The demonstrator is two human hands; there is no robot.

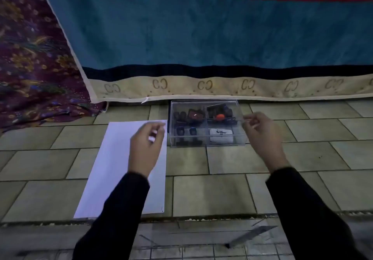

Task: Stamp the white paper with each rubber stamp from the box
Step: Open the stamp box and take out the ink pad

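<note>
White paper (113, 168), a flat smooth sheet, lies on the matte tiled floor (222, 193), just left of the box. Above its far corner hovers the left hand (145, 148), fingers loosely curled, holding nothing. The right hand (262, 136) has its fingertips at the right edge of the clear plastic box (203, 101); blur hides whether they pinch it. Inside sit dark rubber stamps (194, 116) and a white ink pad (221, 135).

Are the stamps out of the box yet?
In: dark stamps show through the clear box walls; none lie on the white paper.
</note>
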